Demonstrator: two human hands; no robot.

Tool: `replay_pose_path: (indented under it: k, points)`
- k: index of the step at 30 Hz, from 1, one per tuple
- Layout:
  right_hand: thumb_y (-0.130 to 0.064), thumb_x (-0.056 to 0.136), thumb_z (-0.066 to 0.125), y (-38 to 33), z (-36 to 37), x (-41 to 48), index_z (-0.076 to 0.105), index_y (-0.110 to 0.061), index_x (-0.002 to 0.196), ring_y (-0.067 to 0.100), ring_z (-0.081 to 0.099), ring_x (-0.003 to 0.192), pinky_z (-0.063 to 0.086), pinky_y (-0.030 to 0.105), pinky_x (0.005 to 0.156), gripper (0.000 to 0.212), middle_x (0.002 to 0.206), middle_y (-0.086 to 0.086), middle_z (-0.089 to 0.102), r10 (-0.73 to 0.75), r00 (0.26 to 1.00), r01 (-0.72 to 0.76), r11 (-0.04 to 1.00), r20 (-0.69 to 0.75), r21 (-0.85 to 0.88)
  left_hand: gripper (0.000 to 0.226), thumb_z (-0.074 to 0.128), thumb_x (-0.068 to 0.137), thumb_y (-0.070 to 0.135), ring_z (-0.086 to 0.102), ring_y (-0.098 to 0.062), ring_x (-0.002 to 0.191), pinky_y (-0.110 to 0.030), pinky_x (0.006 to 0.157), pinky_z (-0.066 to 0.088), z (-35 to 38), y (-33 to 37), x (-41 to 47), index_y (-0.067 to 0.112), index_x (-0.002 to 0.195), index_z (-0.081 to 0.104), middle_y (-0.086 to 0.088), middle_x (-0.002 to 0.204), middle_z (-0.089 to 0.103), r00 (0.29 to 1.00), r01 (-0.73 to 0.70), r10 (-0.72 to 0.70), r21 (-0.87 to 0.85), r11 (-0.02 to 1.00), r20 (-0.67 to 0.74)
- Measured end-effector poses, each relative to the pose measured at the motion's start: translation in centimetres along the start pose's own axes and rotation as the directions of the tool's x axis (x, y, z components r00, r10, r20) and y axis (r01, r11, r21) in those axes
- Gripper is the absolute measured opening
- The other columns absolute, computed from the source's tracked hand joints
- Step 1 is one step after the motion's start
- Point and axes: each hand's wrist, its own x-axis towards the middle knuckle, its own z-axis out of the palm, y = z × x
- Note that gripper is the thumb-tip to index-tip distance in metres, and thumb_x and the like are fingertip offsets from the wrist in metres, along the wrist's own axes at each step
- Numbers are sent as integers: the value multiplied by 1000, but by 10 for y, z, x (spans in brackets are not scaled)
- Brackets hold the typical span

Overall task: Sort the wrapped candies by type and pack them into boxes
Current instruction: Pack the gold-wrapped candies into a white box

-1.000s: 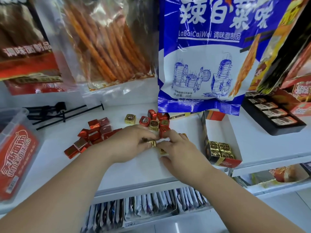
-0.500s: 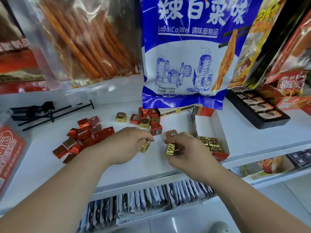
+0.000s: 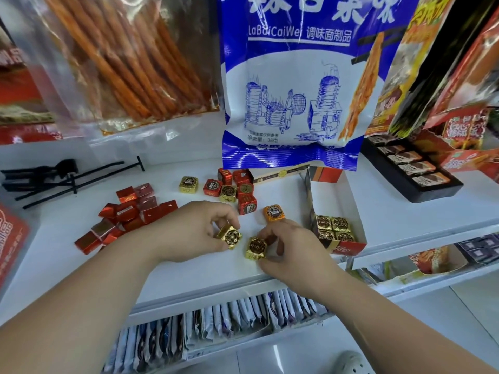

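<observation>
On the white shelf [image 3: 189, 271], my left hand [image 3: 186, 233] pinches one gold-wrapped cube candy [image 3: 230, 237]. Just to its right, my right hand [image 3: 294, 249] pinches a second gold candy [image 3: 256, 248]. An orange-wrapped candy [image 3: 273, 213] lies just beyond my right hand. Farther back sits a mixed cluster of red and gold candies [image 3: 229, 188]. A pile of plain red candies [image 3: 127, 214] lies at the left. The open white box [image 3: 348, 211] on the right holds several gold candies [image 3: 333, 228] at its near end.
Large snack bags hang over the shelf's back: a blue-and-white one [image 3: 291, 85] and a clear one of orange sticks [image 3: 129, 58]. Black metal hooks [image 3: 54, 176] lie at the back left. A black tray of bars [image 3: 413, 171] sits at the right. Packets fill the lower shelf [image 3: 216, 322].
Both hands drew apart and toward the shelf's front edge, each lifting a gold candy clear of the cluster. The candies now face up in my fingers.
</observation>
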Motion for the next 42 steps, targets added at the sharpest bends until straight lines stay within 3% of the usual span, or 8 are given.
replay_pose_path:
  k: [4,13,18,23,27,34,38,42]
  points:
    - [-30,74,76,0,-1,2,58,-31,122,-6,48,70,38,11,67,51,102,-12,54,-4,1000,4,1000,26,11,31,79,79,35,52,-4,71,-14,62,40,-3,-7,3,44,106,67,15,99,57,1000,0,2,75,997,-22]
    - [-61,73,72,-9,6,3,64,-29,110,12,60,88,43,25,69,49,98,-9,63,3,999,-10,989,-48,-149,47,69,88,34,52,6,75,-11,68,41,1,-7,3,41,132,55,14,99,59,998,3,-11,122,992,60]
    - [-40,72,66,-12,3,2,54,-39,128,15,60,93,50,29,75,57,106,-8,64,-22,1000,24,992,22,-127,51,79,65,61,58,-7,75,-26,63,46,0,-2,0,38,107,62,9,84,60,995,73,-60,197,978,-75]
    - [-38,75,65,-6,1,3,63,-29,106,15,62,79,54,34,68,33,85,-6,67,9,1000,-7,984,14,-180,36,79,78,37,55,-3,68,-21,61,44,12,-3,0,37,111,66,9,80,62,999,-11,5,194,981,32]
    - [-64,76,64,-5,2,3,57,-26,104,16,64,80,52,31,66,48,86,-6,66,32,999,-35,964,-16,-263,49,66,89,14,49,4,72,-10,63,38,6,-6,2,45,127,59,13,91,57,997,-64,52,212,975,66]
    - [-51,71,71,-5,-3,2,49,-39,131,7,53,77,50,28,68,65,78,-20,44,-30,999,33,987,22,-155,57,76,67,62,52,-3,82,-24,65,42,13,1,2,38,114,53,14,95,53,1000,8,-1,263,965,-28]
    - [-42,72,70,-3,-4,3,63,-32,118,11,58,79,54,33,72,47,89,-13,54,-43,999,44,991,14,-123,40,76,76,49,54,-3,86,-25,74,49,12,0,3,31,109,62,14,97,57,999,-6,20,257,966,-50]
    - [-51,74,75,-3,-4,3,63,-30,114,9,59,82,53,29,74,47,91,-13,57,-31,999,29,989,-12,-147,40,74,80,30,50,15,84,-7,66,38,9,1,0,37,118,63,20,102,51,998,-56,49,237,970,32]
